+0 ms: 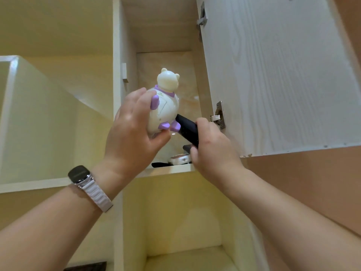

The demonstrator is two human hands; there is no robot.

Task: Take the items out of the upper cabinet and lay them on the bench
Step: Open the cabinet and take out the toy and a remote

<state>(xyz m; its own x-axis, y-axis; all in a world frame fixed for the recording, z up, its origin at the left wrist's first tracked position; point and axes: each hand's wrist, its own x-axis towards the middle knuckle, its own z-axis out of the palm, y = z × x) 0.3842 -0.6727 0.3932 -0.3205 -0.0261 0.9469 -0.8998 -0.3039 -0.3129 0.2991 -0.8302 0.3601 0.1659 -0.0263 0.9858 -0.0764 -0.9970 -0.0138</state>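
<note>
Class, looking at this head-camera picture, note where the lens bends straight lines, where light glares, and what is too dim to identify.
Head view: cabinet door edges bow from wide-angle distortion; glare spot on the cabinet's back panel; dim items on the shelf below the hands stay unclear.

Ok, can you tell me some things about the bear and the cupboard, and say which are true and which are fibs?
1. The left hand holds the bear. True.
2. The bear has green feet. False: its feet and arms are purple.
3. The right hand grips a black remote. True.
4. The cupboard door is closed. False: it is swung open to the right.
5. The watch is on the right wrist. False: it is on the left wrist.
6. More things lie on the shelf under the hands. True: a small white item and dark ones.
</note>
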